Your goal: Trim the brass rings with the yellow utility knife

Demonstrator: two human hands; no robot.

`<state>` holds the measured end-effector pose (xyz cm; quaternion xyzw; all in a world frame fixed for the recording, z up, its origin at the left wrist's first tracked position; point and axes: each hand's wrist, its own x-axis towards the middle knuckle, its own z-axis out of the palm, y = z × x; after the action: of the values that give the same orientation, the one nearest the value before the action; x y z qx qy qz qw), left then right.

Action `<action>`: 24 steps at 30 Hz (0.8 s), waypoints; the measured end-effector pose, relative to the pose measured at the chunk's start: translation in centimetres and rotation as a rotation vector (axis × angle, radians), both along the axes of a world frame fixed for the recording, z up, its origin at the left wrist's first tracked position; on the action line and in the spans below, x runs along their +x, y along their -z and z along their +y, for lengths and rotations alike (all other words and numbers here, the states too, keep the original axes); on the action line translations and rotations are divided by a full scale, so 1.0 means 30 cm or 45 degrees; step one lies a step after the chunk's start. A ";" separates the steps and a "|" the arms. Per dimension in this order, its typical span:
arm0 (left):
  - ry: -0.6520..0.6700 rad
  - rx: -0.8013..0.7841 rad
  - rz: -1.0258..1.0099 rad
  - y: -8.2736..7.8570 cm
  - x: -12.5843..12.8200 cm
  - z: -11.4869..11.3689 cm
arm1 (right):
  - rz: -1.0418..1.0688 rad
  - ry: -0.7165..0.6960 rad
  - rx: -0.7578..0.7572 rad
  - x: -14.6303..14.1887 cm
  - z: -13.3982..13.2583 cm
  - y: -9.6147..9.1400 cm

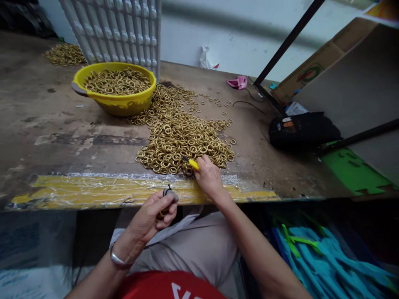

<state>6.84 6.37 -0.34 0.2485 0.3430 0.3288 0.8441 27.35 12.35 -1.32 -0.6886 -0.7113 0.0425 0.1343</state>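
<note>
A large heap of brass-coloured rings (177, 141) lies on the table in front of me. My right hand (209, 176) is closed around a small yellow-handled tool (193, 164) with a dark tip, which points left over the heap's near edge. Its exact kind is hard to make out. Below and left of it, my left hand (157, 211) is held at the table's front edge with curled fingers. A few brass rings (162, 214) show between them. A grey cover (173, 197) and a black loop (166, 191) are at its fingertips.
Behind the heap stands a yellow basin (124, 101) full of rings, before a ribbed translucent panel (118, 33). Yellow tape (93, 193) covers the table's front edge. A black pouch (304, 129) and a green foam mat (352, 170) lie right; turquoise items (327, 253) sit below.
</note>
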 end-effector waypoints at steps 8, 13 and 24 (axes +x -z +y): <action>0.056 0.098 0.159 0.040 0.024 0.013 | 0.556 0.048 -0.046 0.101 -0.064 0.017; -0.069 0.191 0.227 0.021 0.040 0.008 | 1.311 0.170 -0.144 0.085 -0.112 -0.006; -0.079 0.237 0.237 -0.040 0.088 -0.001 | 1.968 0.148 -0.427 -0.051 -0.227 -0.084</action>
<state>9.47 6.34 0.86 0.3445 0.3953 0.3607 0.7713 25.82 5.55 1.20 -0.5110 -0.3635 0.6083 0.4866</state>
